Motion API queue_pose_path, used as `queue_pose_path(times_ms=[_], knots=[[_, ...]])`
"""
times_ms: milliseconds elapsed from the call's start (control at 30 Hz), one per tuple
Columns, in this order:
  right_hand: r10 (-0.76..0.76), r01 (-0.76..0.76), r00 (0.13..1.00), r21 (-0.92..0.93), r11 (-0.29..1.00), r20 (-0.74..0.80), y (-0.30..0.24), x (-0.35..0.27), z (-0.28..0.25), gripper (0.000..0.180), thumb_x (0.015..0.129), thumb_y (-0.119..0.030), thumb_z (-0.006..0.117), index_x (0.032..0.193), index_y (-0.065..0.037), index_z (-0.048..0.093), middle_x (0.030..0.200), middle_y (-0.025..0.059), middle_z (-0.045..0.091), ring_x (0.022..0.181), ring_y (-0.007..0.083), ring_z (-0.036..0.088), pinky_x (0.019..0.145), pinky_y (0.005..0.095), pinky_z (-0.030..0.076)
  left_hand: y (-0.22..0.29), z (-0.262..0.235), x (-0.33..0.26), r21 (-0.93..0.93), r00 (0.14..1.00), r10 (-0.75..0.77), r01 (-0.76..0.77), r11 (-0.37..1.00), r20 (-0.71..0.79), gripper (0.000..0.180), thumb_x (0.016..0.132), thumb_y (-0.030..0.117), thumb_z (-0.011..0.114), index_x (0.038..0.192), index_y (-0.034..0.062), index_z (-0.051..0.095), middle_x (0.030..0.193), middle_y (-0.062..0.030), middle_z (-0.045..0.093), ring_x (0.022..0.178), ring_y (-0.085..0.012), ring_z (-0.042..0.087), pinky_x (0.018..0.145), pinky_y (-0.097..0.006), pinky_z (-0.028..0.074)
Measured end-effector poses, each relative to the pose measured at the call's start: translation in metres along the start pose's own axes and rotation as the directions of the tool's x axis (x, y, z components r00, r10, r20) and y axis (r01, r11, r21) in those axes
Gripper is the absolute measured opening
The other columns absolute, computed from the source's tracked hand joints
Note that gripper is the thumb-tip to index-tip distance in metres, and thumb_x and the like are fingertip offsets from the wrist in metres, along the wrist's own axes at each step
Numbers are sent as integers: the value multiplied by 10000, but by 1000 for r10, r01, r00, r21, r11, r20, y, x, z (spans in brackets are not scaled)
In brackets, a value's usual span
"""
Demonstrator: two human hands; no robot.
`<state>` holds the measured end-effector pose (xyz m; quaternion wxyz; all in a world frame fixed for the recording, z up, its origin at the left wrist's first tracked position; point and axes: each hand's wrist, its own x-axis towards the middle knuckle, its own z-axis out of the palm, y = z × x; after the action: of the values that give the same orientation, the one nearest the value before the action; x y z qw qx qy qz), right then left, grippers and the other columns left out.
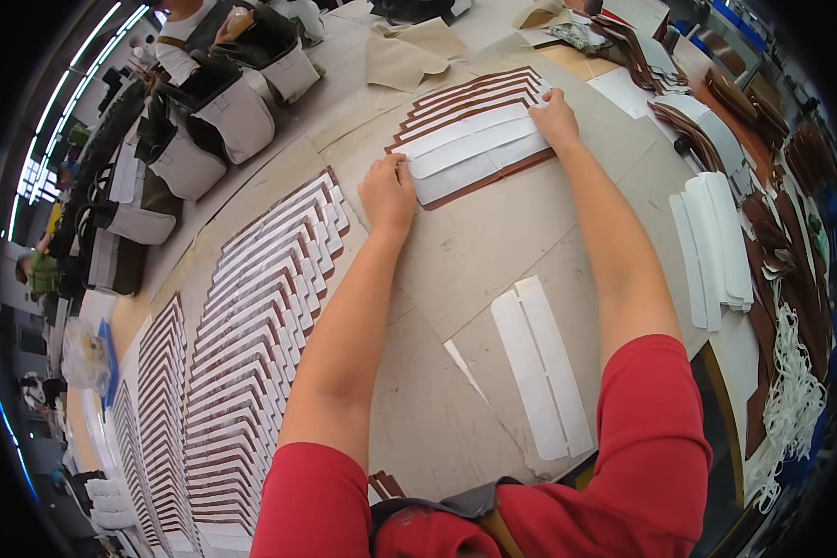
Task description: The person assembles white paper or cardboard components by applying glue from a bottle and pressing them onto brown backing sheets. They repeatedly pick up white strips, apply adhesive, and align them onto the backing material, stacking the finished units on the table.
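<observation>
Both my arms reach out over the table. A long white strip (467,141) with rounded corners and a slit along its middle lies between my hands. Its left end is pinched by my left hand (388,192), its right end by my right hand (554,121). Beneath it is the front of a row of overlapping brown pieces (474,100), the nearest one faced with white. Another slit white strip (541,367) lies on the table between my forearms, nearer my body.
Long rows of overlapping white-and-brown pieces (260,307) cover the table's left. White-and-dark bags (232,119) line the far left edge. At right lie stacked white strips (716,242), brown pieces (772,223) and tangled white cord (783,409). Tan sheets (409,56) lie at the back.
</observation>
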<state>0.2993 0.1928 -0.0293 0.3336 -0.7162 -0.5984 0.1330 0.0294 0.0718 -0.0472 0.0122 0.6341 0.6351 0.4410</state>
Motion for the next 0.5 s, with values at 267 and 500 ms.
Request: queue_pose_path(times_ms=[267, 500], knots=[[-144, 140, 989, -83, 987, -46, 5, 1, 7, 322, 768, -189, 604, 1047, -100, 471, 889, 146, 608, 874, 314, 585, 768, 403, 449, 2, 0, 0, 147, 999, 38, -41, 988, 25, 113, 809, 155, 566, 885, 107, 634, 849, -81, 548, 847, -269, 522, 717, -396, 393], [-66, 65, 991, -17, 998, -115, 6, 1, 11, 263, 750, -175, 626, 976, -83, 527, 821, 105, 614, 834, 279, 589, 750, 384, 450, 1, -1, -1, 143, 999, 38, -43, 989, 39, 126, 792, 175, 576, 883, 111, 636, 881, -84, 541, 881, -272, 509, 748, -405, 390]])
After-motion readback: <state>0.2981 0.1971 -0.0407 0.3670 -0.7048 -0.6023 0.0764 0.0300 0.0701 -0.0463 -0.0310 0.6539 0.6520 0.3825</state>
